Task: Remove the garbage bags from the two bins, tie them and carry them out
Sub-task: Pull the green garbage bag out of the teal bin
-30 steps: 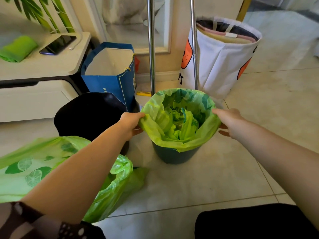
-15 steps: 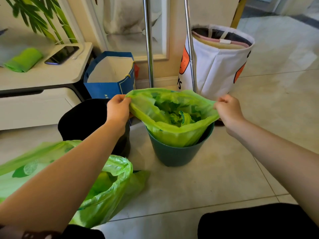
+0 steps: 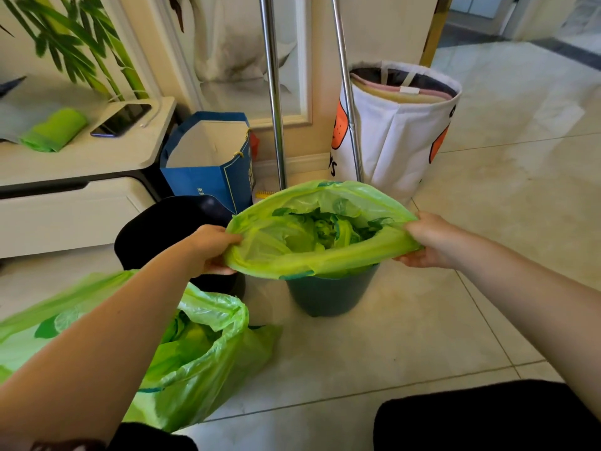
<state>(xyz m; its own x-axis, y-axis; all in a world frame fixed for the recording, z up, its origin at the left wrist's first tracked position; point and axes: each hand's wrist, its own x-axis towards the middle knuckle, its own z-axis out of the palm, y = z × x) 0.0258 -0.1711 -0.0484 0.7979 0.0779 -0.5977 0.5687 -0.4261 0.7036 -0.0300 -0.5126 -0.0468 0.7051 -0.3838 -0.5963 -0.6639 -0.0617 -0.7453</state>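
You held the green garbage bag (image 3: 320, 236) by its rim with both hands, and its mouth was stretched wide and flat between them, above the dark green bin (image 3: 328, 294) at the centre of the view. Your left hand (image 3: 208, 249) gripped the rim at the 9 o'clock side of the bag, with the fingers closed on the plastic. Your right hand (image 3: 429, 242) gripped the 3 o'clock side, also with fingers pinched on the folded edge. The bag was thin, half transparent and light green, with darker green prints, and inside it there was crumpled green material. The lower part of the bag was still inside the bin. At 7 o'clock from the bin, a second green bag (image 3: 195, 353) lay on the tiled floor (image 3: 406, 336), open and loose, partly under your left forearm. A black bin (image 3: 169, 229) stood just at 9 o'clock from the green bin, behind your left hand. At 11 o'clock there was a blue paper bag (image 3: 211, 177), and at 1 o'clock a white fabric basket (image 3: 396, 135).
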